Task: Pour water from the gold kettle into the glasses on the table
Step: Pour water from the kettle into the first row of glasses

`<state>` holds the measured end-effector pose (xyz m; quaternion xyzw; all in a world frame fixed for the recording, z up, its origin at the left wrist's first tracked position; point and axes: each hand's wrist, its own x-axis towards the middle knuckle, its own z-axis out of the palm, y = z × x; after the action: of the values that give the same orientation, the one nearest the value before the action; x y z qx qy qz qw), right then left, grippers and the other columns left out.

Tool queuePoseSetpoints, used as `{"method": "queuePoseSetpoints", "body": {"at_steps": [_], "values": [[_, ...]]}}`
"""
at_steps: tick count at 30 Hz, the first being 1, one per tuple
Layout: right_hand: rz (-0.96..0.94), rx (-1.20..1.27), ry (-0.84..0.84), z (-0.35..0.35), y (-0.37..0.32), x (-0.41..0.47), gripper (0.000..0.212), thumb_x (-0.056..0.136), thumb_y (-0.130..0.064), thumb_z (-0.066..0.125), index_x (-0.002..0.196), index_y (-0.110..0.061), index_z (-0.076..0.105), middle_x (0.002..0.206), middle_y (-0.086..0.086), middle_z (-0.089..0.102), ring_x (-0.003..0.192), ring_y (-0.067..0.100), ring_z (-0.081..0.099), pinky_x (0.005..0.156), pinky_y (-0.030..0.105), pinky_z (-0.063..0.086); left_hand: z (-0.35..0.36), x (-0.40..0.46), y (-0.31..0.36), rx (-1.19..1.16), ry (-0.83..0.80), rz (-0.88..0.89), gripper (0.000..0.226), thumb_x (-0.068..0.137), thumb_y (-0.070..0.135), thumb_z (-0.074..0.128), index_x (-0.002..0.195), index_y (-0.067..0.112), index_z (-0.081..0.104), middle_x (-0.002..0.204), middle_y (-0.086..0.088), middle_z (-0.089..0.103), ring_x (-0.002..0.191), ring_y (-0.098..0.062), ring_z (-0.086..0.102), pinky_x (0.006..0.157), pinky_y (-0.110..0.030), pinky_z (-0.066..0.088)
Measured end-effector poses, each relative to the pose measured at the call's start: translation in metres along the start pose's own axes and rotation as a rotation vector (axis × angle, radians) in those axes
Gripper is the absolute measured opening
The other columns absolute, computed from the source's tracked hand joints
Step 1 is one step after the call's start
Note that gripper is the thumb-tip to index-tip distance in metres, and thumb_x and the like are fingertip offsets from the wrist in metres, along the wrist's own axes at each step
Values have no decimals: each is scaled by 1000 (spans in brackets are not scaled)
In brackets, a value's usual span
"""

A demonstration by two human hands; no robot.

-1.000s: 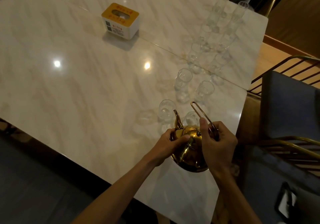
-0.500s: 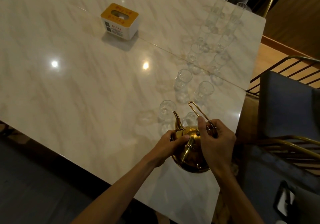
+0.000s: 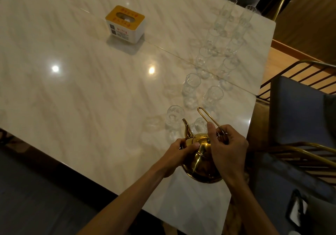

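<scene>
A gold kettle (image 3: 201, 165) is tipped forward near the table's right front edge, its spout (image 3: 187, 129) pointing at the nearest glasses. My left hand (image 3: 179, 152) grips the kettle's left side, thumb on the lid. My right hand (image 3: 227, 151) holds the wire handle (image 3: 207, 117), forefinger stretched along it. One clear glass (image 3: 173, 116) stands just left of the spout and another (image 3: 200, 126) right behind it. Several more clear glasses (image 3: 192, 86) run in two rows toward the far right corner. No stream of water is visible.
The marble table (image 3: 81, 98) has a white and yellow tissue box (image 3: 125, 24) at the back. Chairs with gold frames and a dark cushion (image 3: 300, 118) stand along the right edge. A dark phone-like object (image 3: 296, 211) lies at lower right.
The kettle and both hands have barely shifted; the tilt toward the nearest glasses looks about the same.
</scene>
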<state>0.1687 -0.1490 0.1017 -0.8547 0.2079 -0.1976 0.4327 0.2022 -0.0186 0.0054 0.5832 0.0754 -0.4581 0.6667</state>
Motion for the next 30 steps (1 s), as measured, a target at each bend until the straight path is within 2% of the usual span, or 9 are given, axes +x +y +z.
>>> {"method": "queuePoseSetpoints", "body": {"at_steps": [7,12,21,25,30], "values": [[3,-18,-4,-2,-1,-1,31,92,-43,63,74,-18,62,63,-5,58,64,15,60,59,23,52,1,-3,-1,-14,-17,2,83,72,59,73,138,17,45,129,-5,61,112,-24,66,94,-44,57],[1,-26,-7,-5,-3,-1,35,91,-46,61,76,-15,64,65,-3,60,61,14,61,61,25,54,3,-6,0,-8,-17,8,84,71,60,72,137,15,46,126,-4,62,109,-22,67,87,-38,59],[-24,-56,-21,-10,-4,2,31,92,-45,63,76,-18,64,65,-8,59,63,10,61,62,19,48,7,-9,1,11,-16,-3,94,61,70,74,135,18,48,126,-3,63,111,-22,66,99,-52,53],[-23,-56,-18,-10,-7,3,31,90,-49,60,76,-21,62,65,-10,59,69,7,61,62,17,46,8,-12,4,14,-19,-1,94,61,70,73,134,18,48,125,-3,64,111,-22,66,99,-52,53],[-39,-55,-12,-13,-6,2,30,91,-44,63,76,-18,63,64,-9,58,66,8,61,62,18,47,11,-13,6,9,-13,13,87,68,67,75,135,17,48,127,-4,63,111,-22,66,95,-47,56]]}}
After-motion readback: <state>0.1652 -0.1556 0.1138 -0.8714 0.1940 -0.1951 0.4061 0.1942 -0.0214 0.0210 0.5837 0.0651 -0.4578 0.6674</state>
